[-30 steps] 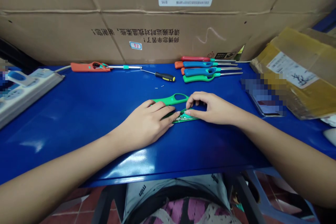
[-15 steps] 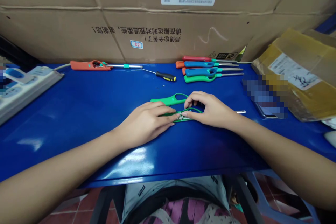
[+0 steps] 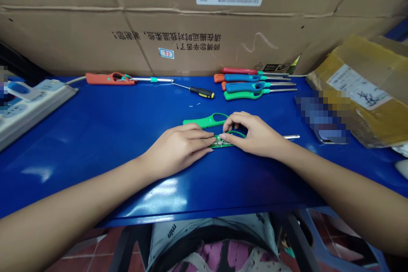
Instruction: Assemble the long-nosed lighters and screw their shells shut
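**Inspection: green utility lighter held in both grips, mid-surface**

I am holding a green plastic utility lighter (image 3: 205,120) near the middle of a blue metal surface (image 3: 79,136), with its looped handle lying just beyond my hands. My left grip (image 3: 178,146) is closing narrowly over the lighter's slim green body (image 3: 219,140), with its fingers lying across it. My right grip (image 3: 251,134) is pinching that body narrowly from the other side. Thin wire and small metal parts (image 3: 219,141) are showing between my fingertips, too small to identify. A slim steel tube (image 3: 291,137) is sticking out beyond my right grip; I cannot tell whether it is joined to the lighter.

Farther along the surface, a row of red, blue and green utility lighters (image 3: 245,84) is lying side by side. An orange utility lighter (image 3: 110,78) and a black-and-yellow-handled screwdriver (image 3: 201,92) are lying to the left of that row. A white power strip (image 3: 32,104) is sitting at the left edge, and a brown cardboard carton (image 3: 159,17) is standing behind everything.
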The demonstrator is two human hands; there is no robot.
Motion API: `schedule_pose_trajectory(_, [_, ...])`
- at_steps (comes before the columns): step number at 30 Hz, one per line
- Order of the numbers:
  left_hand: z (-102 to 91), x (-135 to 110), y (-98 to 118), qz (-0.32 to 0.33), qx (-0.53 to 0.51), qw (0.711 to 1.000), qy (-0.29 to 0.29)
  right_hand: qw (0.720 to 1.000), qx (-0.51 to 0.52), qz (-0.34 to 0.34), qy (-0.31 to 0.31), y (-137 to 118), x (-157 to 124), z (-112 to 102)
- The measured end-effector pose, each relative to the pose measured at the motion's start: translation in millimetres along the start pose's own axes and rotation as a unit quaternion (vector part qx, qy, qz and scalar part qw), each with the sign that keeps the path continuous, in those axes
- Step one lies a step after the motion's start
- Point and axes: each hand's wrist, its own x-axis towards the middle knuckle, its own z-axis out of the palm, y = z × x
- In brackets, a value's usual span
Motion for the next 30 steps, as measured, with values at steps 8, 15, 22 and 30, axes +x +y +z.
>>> schedule_pose_trajectory(8, [0.4, 1.3, 2.8, -0.04, -0.043, 0.998, 0.013, 0.999, 0.013, 0.035, 0.003, -0.3, 2.1, 3.9])
schedule_pose_trajectory(15, [-0.4, 4.8, 3.8, -0.067, -0.093, 0.993, 0.027, 1.0, 0.002, 0.03, -0.007, 0.1, 1.9, 3.0])
schedule_pose_trajectory(22, [-2.7, 6.0, 5.0, -0.11, -0.136, 0.984, 0.047, 1.0, -0.014, 0.015, -0.014, 1.7, 1.3, 2.1])
schedule_pose_trajectory(30, [-3.6, 6.5, 4.0, -0.106, -0.134, 0.985, 0.029, 0.999, -0.03, 0.009, -0.017, 0.7, 0.7, 2.5])
